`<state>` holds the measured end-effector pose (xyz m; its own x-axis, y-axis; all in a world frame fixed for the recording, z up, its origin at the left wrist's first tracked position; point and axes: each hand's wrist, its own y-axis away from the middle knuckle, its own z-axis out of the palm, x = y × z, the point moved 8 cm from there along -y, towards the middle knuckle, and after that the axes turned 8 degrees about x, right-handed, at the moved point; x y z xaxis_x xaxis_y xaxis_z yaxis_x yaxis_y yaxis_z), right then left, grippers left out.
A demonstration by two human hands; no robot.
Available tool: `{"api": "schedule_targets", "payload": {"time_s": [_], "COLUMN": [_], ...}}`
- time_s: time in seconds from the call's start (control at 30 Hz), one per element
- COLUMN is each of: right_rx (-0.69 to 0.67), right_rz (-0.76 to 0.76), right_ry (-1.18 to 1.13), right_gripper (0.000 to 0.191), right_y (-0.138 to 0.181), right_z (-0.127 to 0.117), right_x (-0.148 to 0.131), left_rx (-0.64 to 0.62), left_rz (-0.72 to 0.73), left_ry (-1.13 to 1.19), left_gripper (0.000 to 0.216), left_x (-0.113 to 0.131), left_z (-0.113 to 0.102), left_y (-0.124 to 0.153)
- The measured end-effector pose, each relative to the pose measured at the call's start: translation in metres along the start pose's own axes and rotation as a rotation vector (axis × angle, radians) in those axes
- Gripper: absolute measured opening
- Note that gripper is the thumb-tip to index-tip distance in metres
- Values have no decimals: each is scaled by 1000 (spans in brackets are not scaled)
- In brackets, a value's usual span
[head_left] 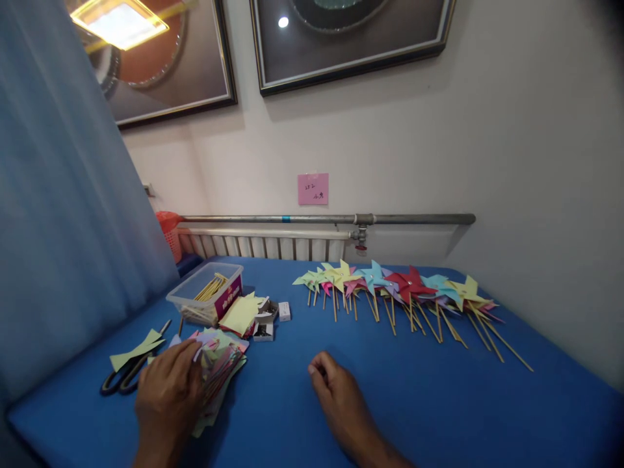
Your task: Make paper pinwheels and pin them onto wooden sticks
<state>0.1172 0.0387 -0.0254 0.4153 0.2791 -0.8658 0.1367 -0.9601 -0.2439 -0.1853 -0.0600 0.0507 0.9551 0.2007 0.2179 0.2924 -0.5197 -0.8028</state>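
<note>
My left hand (170, 387) is at a thick pile of cut coloured paper pieces (221, 367), its fingers closed on the pile's left edge. How many pieces are between the fingertips is hidden. My right hand (336, 396) rests on the blue tabletop with fingers loosely curled and nothing visible in them. Left of the pile lie black-handled scissors (127, 377), with a folded pale green paper strip (139, 350) over them. Beyond the pile are a stack of yellow paper sheets (241, 313) and small white boxes (264, 330) holding small dark items.
A clear plastic box (195, 286) with wooden sticks (212, 288) stands at the back left. Several finished paper pinwheels (409, 284) on sticks lie in a row at the back right. A blue curtain (73, 195) hangs at left; a radiator (263, 246) and pipe run behind.
</note>
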Motion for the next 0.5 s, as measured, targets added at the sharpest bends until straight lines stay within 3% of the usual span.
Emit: {"api": "schedule_targets", "payload": {"time_s": [0.13,0.27,0.37,0.5], "right_rx": [9,74,97,89], "right_rz": [-17,-24,-17,9], "right_ry": [-21,-71,-90,-100], "right_gripper": [27,31,32,33], "right_y": [0,-1,-2,-1], "right_z": [-3,-13,-18,-19], "right_x": [-2,-3,-1,1], "left_rx": [10,-175,-278,-228], "left_rz": [34,-205,-458,-750], "left_ry": [306,692,801,946], "left_gripper": [36,36,39,41], "left_x": [53,94,101,85], "left_z": [4,32,52,57], "left_y": [-10,-29,-38,-39]}}
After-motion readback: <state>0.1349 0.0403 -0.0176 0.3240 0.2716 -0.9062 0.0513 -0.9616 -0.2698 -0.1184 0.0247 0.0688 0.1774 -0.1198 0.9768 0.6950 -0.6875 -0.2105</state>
